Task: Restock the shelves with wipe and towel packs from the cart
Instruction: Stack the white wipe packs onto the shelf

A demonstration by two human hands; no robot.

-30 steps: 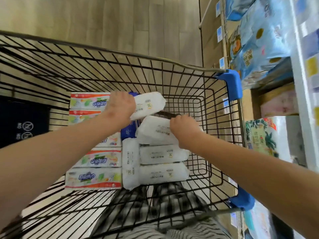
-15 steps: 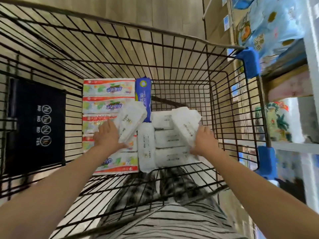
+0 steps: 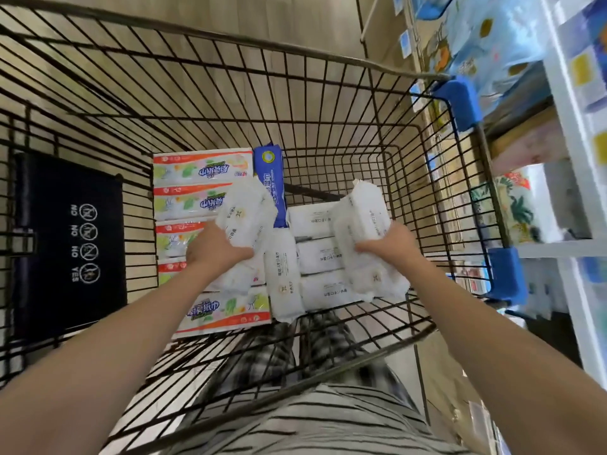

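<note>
Head view: inside the cart (image 3: 328,65), the left hand (image 3: 215,249) has its fingers curled around the near end of the left wipe pack (image 3: 244,213), lifted at 11 o'clock over the towel packs (image 3: 200,172). The right hand (image 3: 391,246) clutches the right wipe pack (image 3: 364,211) at 1 o'clock, above 4 loose white packs (image 3: 315,257). Both packs look light, soft and film-slick, so gripping mid-body should hold better than the ends. The shelves (image 3: 558,249) stand at 3 o'clock.

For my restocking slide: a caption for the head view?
The left hand grips a wipe pack and the right hand a second wipe pack over the wire cart beside the shelves.
</note>
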